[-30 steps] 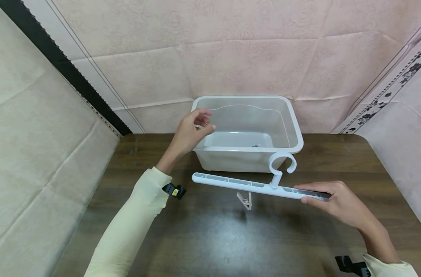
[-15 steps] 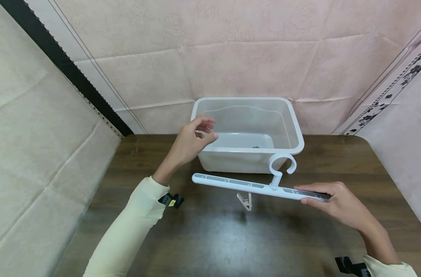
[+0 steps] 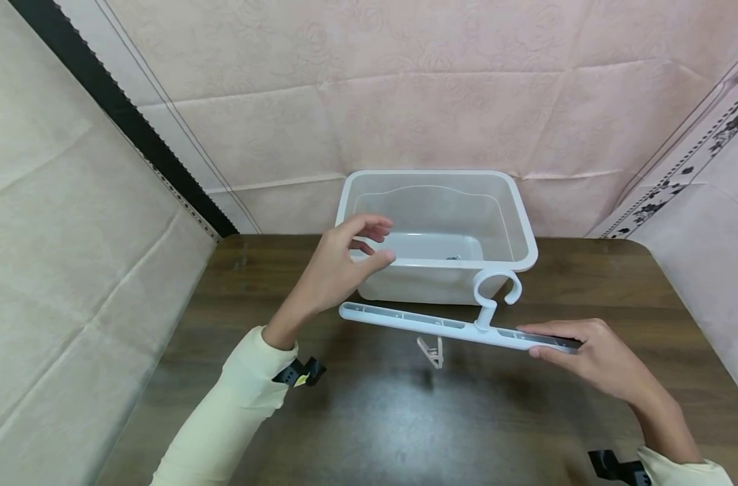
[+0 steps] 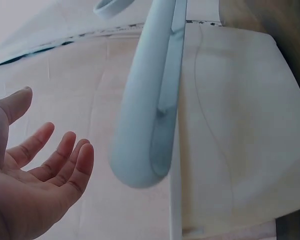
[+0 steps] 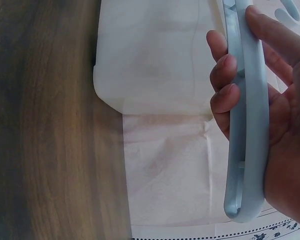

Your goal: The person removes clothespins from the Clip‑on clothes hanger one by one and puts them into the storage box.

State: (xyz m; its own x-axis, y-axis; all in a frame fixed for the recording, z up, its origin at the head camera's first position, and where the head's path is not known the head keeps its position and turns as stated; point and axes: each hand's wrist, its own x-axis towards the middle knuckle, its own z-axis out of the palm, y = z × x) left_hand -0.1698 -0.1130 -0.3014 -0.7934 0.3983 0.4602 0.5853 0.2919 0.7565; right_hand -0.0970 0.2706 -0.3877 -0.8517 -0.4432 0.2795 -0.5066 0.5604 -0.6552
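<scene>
My right hand (image 3: 593, 354) grips one end of a pale blue clothes hanger (image 3: 417, 325), its fingers curled round the bar in the right wrist view. The bar runs nearly level above the table, with its hook pointing up in front of the bin. A small white clothespin (image 3: 431, 352) shows right below the middle of the bar. My left hand (image 3: 347, 260) holds nothing, its fingers loosely bent and the thumb apart. It overlaps the bin's front left corner, above the hanger's free end. In the left wrist view, a gap separates its fingers (image 4: 85, 162) from that end.
A whitish plastic bin (image 3: 442, 280) stands at the back of the brown wooden table (image 3: 345, 418). A small dark thing (image 3: 452, 258) lies on its floor. Pale patterned cloth (image 3: 436, 108) hangs behind the table and along both sides.
My left hand has moved right and toward me, from the bin's left rim to above the hanger's free end. The right hand and hanger have stayed in place.
</scene>
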